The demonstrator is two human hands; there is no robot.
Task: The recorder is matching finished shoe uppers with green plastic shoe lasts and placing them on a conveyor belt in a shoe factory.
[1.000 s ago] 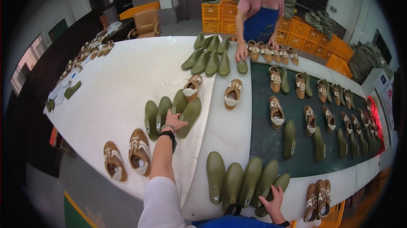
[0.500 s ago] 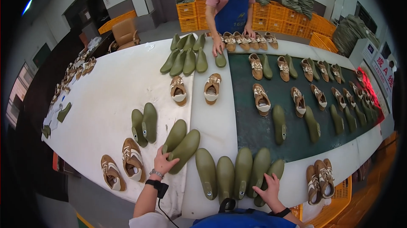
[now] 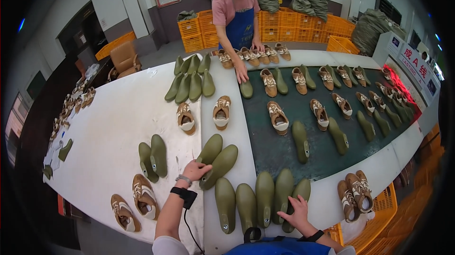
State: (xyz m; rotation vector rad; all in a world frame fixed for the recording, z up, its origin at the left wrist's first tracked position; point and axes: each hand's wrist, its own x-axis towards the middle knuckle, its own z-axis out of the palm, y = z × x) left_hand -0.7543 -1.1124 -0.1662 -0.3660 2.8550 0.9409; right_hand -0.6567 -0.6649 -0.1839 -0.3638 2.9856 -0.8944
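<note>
My left hand [image 3: 195,170] is closed on the heel ends of two olive-green shoe lasts, a front one [image 3: 219,166] and one just behind it [image 3: 210,149], lying side by side on the white tabletop. Nearer me, several green lasts [image 3: 225,203] stand in a row, toes pointing away. Over the rightmost last [image 3: 302,189] of that row rests my right hand [image 3: 297,214], fingers spread and thumb apart, touching it without wrapping round it. Another pair of lasts [image 3: 159,155] and a pair of brown-and-white sneakers [image 3: 145,197] lie left of my left hand.
Sneakers and lasts stand in rows on a dark green mat [image 3: 322,153] at right. Across the table, a co-worker [image 3: 236,20] in a blue apron touches a last [image 3: 246,89]. More sneakers [image 3: 355,194] sit at the right edge, above an orange crate [image 3: 379,217].
The two lasts in my left hand have shifted right, toward the near row. The co-worker's last has moved from the white strip onto the green mat's edge. My right hand stays at the rightmost last.
</note>
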